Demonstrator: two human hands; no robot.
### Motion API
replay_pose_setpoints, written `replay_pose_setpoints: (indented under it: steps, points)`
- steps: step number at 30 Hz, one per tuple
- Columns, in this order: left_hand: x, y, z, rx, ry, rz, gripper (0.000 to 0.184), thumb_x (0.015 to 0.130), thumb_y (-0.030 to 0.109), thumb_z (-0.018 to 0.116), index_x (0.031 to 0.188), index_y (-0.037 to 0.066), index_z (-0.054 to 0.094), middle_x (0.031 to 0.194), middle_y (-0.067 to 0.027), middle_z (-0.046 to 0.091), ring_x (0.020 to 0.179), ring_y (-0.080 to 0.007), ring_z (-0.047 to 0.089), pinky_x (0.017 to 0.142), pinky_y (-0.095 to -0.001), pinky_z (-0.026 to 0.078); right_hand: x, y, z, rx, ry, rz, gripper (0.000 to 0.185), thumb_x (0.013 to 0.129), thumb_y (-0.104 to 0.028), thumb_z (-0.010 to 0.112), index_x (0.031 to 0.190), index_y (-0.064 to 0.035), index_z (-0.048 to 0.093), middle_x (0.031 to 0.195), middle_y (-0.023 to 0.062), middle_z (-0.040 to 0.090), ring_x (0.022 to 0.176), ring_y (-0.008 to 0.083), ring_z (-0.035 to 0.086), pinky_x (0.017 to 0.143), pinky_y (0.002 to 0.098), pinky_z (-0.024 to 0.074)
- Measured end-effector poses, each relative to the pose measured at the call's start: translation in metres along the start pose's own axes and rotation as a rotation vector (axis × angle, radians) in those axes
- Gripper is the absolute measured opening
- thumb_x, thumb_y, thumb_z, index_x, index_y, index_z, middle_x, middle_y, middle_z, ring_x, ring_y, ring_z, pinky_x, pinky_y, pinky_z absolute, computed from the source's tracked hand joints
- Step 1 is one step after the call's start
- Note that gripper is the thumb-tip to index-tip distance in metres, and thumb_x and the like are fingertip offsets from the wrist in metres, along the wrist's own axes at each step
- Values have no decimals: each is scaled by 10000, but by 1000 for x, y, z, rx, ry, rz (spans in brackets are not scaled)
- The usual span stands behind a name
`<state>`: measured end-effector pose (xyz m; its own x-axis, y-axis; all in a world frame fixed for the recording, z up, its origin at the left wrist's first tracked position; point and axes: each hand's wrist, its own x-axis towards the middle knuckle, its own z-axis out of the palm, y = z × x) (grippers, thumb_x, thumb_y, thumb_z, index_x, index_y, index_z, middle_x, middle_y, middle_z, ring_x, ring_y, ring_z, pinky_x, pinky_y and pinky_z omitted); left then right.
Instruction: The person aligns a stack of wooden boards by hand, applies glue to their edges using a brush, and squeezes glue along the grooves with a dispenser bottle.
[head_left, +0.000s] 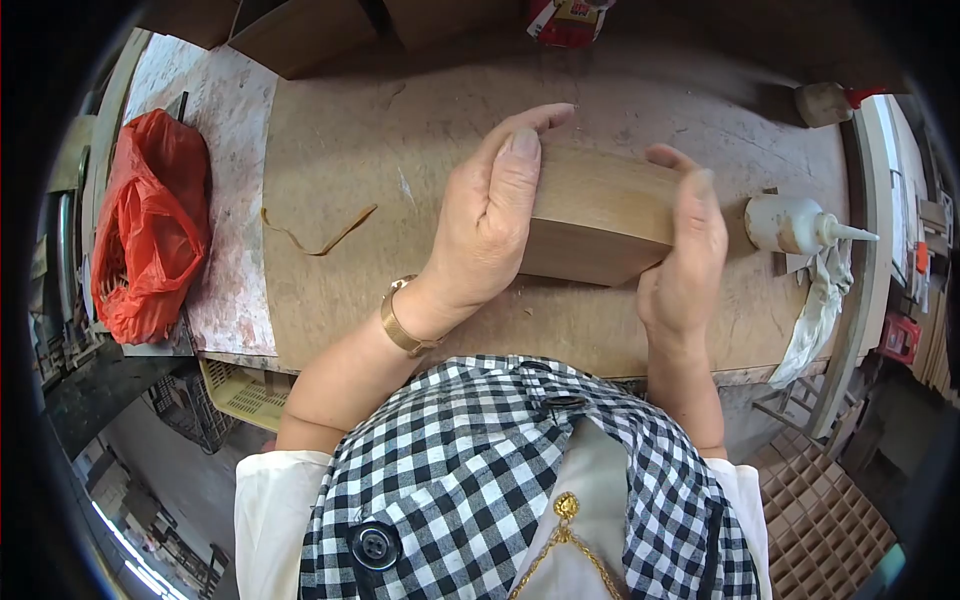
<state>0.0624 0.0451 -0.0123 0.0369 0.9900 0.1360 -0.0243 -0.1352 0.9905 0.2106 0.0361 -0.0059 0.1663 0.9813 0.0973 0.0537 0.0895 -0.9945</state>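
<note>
A brown rectangular wooden block or box (605, 215) sits between my two palms over the workbench, with its top and front side showing. My left hand (495, 205) presses along its left end, thumb upright near the top edge and fingers reaching past the far side. At the right end, my right hand (690, 240) clasps it with the thumb up and the other fingers partly hidden. Whether the block is solid or hollow, I cannot tell. A white glue bottle (785, 224) with a pointed nozzle lies just right of my right hand.
A red plastic bag (155, 230) lies on the bench's left side. A thin brown strip (320, 235) rests left of my left hand. Brown panels (305, 35) and a red packet (570, 22) stand at the back. A whitish rag (820, 300) hangs over the right front edge.
</note>
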Motion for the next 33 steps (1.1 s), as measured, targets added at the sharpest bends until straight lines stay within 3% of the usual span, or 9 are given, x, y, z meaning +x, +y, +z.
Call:
replay_pose_setpoints:
  steps: [3,8,13,17,22,27,33]
  points:
    - [-1,-1,1,38,5,8,383,944,260,340,1150,-14,512,1091,-132,564,933,-185,522,833,-255,389,-2,3,-1,106,59,14,264,943,-211,361,895,-20,537,648,-40,397,567,58,315,523,194,263]
    - [0,-5,2,54,23,-50,388,945,265,341,1155,-11,514,1062,-114,572,893,-158,521,812,-237,389,-3,4,10,-119,99,-37,239,942,-197,364,912,-25,528,642,-41,387,567,56,309,526,195,263]
    - [2,-4,6,-202,96,-91,385,939,251,345,1179,-4,502,1033,-98,580,871,-148,517,801,-231,388,-1,9,10,-154,105,-64,223,941,-184,363,929,-27,521,633,-44,374,564,53,302,519,197,261]
    - [2,-6,0,-130,-13,-138,430,911,255,312,1206,-3,487,1185,-155,520,1054,-210,484,909,-290,350,-1,8,11,-144,111,-47,227,942,-182,354,931,-28,520,623,-44,366,560,54,297,516,197,261]
    - [2,-10,4,-204,48,-67,383,918,227,358,1186,-7,500,1027,-105,582,866,-155,512,802,-240,386,-1,11,11,-128,119,-54,227,941,-183,353,929,-28,520,619,-40,372,559,59,301,517,203,266]
    - [5,-10,3,-200,16,-134,432,889,260,349,1198,-2,499,1097,-161,552,969,-193,503,870,-278,367,2,9,13,-213,122,-42,229,939,-184,354,934,-26,519,619,-35,381,560,66,310,520,212,276]
    - [8,-7,2,-146,19,-135,418,885,255,377,1186,-3,510,1099,-156,553,964,-182,503,853,-269,369,3,12,13,-173,127,-40,234,939,-192,358,939,-24,520,626,-31,390,571,72,323,531,217,284]
